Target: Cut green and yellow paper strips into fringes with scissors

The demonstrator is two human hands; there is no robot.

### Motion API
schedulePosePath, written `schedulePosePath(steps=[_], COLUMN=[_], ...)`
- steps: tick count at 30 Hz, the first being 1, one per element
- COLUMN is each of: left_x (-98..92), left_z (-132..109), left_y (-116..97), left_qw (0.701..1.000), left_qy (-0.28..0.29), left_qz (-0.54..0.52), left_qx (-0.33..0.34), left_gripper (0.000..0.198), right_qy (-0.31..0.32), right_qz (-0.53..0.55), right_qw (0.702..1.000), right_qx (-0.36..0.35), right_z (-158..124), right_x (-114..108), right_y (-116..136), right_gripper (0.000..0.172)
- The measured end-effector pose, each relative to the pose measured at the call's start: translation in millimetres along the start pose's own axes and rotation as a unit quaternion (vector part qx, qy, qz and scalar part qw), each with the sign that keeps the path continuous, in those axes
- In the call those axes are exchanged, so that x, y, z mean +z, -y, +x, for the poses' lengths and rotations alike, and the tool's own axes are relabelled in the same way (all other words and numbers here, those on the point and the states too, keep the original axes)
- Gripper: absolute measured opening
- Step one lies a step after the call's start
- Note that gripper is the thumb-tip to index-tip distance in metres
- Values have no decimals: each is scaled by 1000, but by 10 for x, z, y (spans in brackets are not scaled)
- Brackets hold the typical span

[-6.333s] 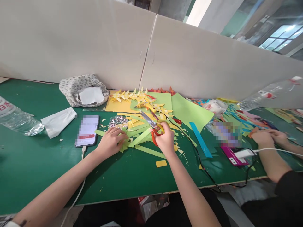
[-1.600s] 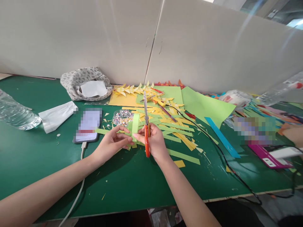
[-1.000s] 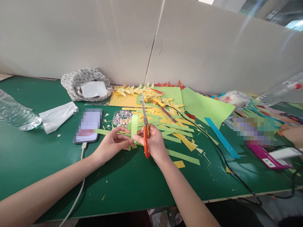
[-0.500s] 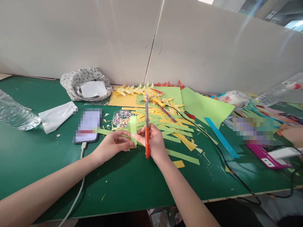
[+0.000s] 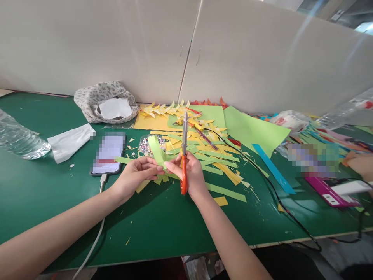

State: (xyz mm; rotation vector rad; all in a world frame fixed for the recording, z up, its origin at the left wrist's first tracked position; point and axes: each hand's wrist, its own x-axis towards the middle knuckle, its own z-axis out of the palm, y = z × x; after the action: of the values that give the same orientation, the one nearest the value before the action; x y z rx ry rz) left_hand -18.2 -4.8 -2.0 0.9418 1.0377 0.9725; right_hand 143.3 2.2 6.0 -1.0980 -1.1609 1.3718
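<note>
My left hand (image 5: 136,175) pinches a light green paper strip (image 5: 156,150) that stands up from a woven green and yellow piece on the green table (image 5: 163,225). My right hand (image 5: 190,173) grips orange-handled scissors (image 5: 183,151), blades closed and pointing away from me, while its fingertips also touch the strip. Loose green and yellow strips (image 5: 215,163) lie just behind both hands.
A phone (image 5: 107,153) on a white cable lies left of my hands, with a tray of beads (image 5: 147,144) beside it. A water bottle (image 5: 20,140), tissue (image 5: 70,142) and patterned pouch (image 5: 105,101) sit far left. Another person's hand (image 5: 361,165) works at right, near a black cable (image 5: 271,186).
The head view has shifted slightly. The green strip, upright half a second ago, now leans left between my fingers. The scissors tilted a little right in my right hand.
</note>
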Motion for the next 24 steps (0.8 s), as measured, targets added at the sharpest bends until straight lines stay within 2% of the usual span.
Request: schedulePosePath(steps=[8,17,24], left_x=[16,-45,-112], left_z=[-17,24,52], left_y=[12,-99,-163], left_qw=[1000,995,987], left_qy=[1,-68,-120], left_qz=[3,-41,-55], left_qx=[-2,60,94], left_gripper=[22,20,23], right_qy=[17,84,107], right_qz=[-42,-73,-78], right_qw=[999,994,991], right_qx=[-5,17,20], right_z=[-17,-61,-65], right_x=[1,-19,-29], right_y=[0,16,35], right_gripper=[33,28,28])
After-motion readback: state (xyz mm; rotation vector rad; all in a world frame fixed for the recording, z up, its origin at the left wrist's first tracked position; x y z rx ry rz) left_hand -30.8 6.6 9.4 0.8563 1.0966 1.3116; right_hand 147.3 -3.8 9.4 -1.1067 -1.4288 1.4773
